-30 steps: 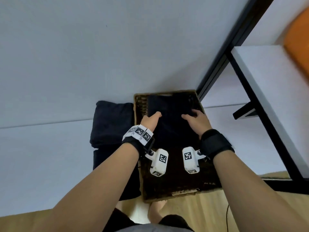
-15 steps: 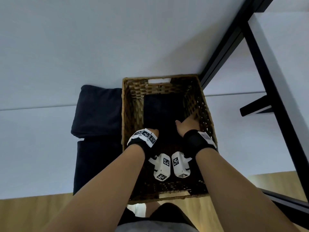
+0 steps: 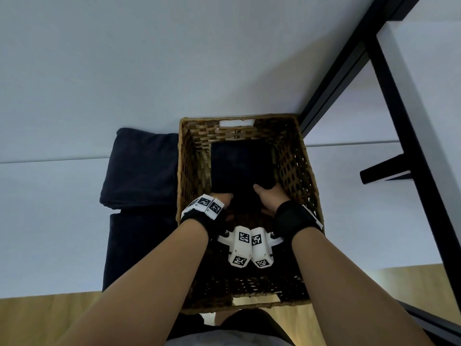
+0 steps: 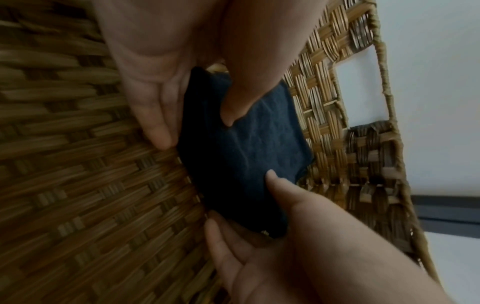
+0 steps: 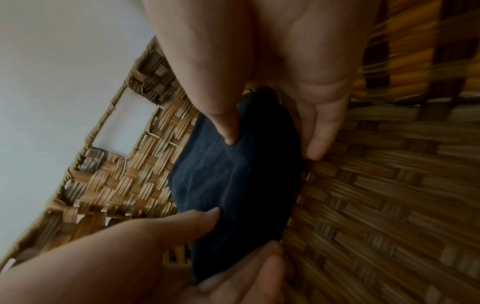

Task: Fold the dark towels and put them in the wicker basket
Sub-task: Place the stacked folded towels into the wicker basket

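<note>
A folded dark towel (image 3: 240, 166) lies deep in the wicker basket (image 3: 239, 119), toward its far end. My left hand (image 3: 220, 197) and right hand (image 3: 268, 196) are both down inside the basket and pinch the towel's near edge. In the left wrist view the left hand (image 4: 196, 133) has its thumb on top of the towel (image 4: 246, 154) and its fingers beneath, against the woven basket (image 4: 324, 102). The right wrist view shows my right hand (image 5: 274, 149) pinching the towel (image 5: 233, 185) the same way inside the basket (image 5: 124, 185).
Left of the basket, a second folded dark towel (image 3: 142, 168) sits on the white surface (image 3: 62, 208), and a flatter dark towel (image 3: 139, 250) lies nearer to me. A black table frame (image 3: 409, 146) with a white top (image 3: 436, 96) stands to the right. Wooden floor (image 3: 50, 318) is at the bottom.
Both hands have gone down with the towel from the level of the basket's rim to its bottom. The wrists have come closer together.
</note>
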A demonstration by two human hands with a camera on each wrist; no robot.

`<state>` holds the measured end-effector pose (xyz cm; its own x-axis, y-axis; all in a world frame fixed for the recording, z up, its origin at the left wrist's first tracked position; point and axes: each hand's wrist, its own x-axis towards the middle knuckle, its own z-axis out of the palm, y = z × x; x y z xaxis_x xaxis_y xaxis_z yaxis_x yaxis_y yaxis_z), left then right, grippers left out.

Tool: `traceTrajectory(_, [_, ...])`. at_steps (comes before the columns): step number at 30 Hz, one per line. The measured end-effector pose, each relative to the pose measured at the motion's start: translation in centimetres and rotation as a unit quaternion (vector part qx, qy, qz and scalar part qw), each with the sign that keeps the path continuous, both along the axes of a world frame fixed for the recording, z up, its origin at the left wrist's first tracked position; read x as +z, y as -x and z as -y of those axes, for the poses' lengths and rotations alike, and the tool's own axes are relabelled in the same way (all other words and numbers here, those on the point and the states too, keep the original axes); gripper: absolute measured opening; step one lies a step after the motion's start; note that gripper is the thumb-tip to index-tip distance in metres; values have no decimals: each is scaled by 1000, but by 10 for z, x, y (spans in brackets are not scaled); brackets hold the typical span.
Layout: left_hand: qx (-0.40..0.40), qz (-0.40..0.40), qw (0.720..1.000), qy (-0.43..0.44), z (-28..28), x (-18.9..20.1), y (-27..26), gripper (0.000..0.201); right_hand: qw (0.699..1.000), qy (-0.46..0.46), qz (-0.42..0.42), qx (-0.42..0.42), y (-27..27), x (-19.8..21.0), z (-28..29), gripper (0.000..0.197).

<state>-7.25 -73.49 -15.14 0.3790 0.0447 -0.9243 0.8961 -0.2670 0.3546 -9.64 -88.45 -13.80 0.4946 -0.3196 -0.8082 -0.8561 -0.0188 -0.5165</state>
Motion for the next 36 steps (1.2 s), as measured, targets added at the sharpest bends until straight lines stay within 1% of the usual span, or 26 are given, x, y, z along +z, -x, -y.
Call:
traceTrajectory(2, [-3,-14,1000,16,-3,10,2,24,1000,7,-16,19,3,7,0,64])
traceTrajectory(5, [-79,32,996,-5,-4,24,5,40,993,75,-22,89,12,20,4,56])
traceTrajectory(8, [-125,85,988,-8,-4,63,13,44,975,141,-25,168,23,50,3,46])
traceTrajectory(9, [-132,101,986,-10,-5,78,16,42,971,154,-21,184,27,63,1,45])
traceTrajectory(11, [-161,150,976,-3,-12,111,19,39,965,172,15,196,34,89,-5,39])
traceTrajectory(13, [-187,202,961,36,-31,147,25,30,969,155,71,177,40,113,-17,27])
traceTrajectory(14, [-182,228,955,54,-47,164,28,22,975,126,99,154,44,126,-25,18])
traceTrajectory(16, [-145,281,946,78,-92,186,33,11,980,51,158,107,50,151,-49,8])
traceTrajectory(17, [-115,295,946,77,-117,192,35,12,980,17,180,87,52,161,-63,9])
traceTrajectory(18, [-90,301,947,62,-144,193,37,13,978,-7,195,74,54,167,-78,11])
traceTrajectory(20, [-59,292,955,-4,-194,185,41,16,974,-29,214,72,56,173,-110,12])
traceTrajectory(22, [-51,243,965,-79,-234,163,46,16,971,-28,222,79,55,170,-143,12])
traceTrajectory(24, [-70,185,972,-124,-258,137,56,17,973,-27,214,87,55,160,-174,11])
traceTrajectory(25, [-97,161,972,-142,-264,124,62,20,974,-31,204,93,56,154,-188,10])
traceTrajectory(27, [-163,134,962,-173,-268,99,75,30,978,-48,175,99,61,140,-211,7])
traceTrajectory(28, [-175,129,961,-173,-267,90,79,35,981,-51,160,98,64,133,-221,7])
traceTrajectory(30, [-138,113,976,-124,-264,77,84,46,984,-38,140,100,70,120,-236,8])
traceTrajectory(31, [-114,104,983,-102,-262,75,85,49,986,-28,133,101,73,114,-241,7])
traceTrajectory(32, [-107,100,985,-93,-261,74,85,50,987,-19,125,102,76,109,-244,6])
traceTrajectory(36, [-109,116,983,-94,-259,71,86,53,990,11,102,101,84,94,-248,3])
